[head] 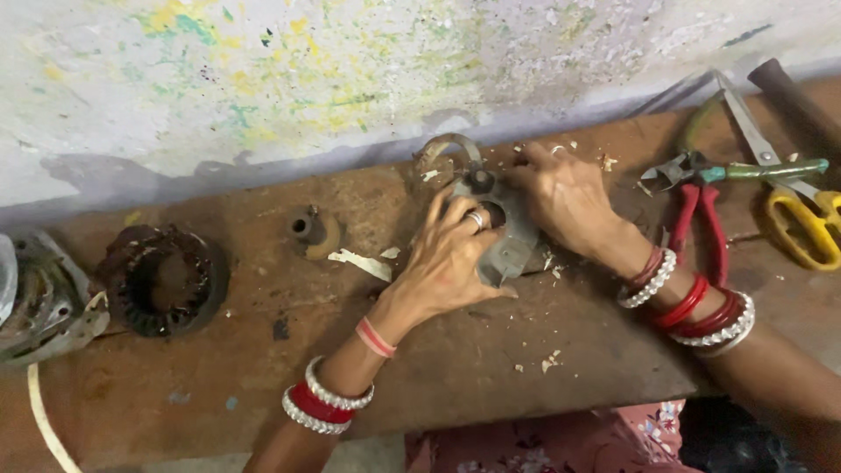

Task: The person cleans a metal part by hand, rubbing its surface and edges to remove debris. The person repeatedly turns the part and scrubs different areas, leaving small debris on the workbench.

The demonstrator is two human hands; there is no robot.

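The grey metal part (504, 236) lies mid-worktop, toward the far edge, and both my hands are on it. My left hand (451, 254) covers its near side, grip closed around the part, ringed finger by the round hole. My right hand (565, 197) presses down on its far right side, fingers bent over the edge; I cannot tell how tightly that grip closes. A curved metal band (447, 144) rises just beyond the part.

The worktop (455, 350) is a worn brown plank, stained and strewn with pale shavings and a scrap of paper (359, 263). Left of the part stands a small bush (308, 228); farther left a dark ring-shaped winding core (162, 280), and at the left edge a grey housing (39, 302). On the right lie red-handled pliers (701, 219), yellow-handled scissors (802, 219) and a dark handle (793, 101) at the far right corner.

Behind the worktop runs a whitish wall (350, 70), flecked with yellow and green paint.
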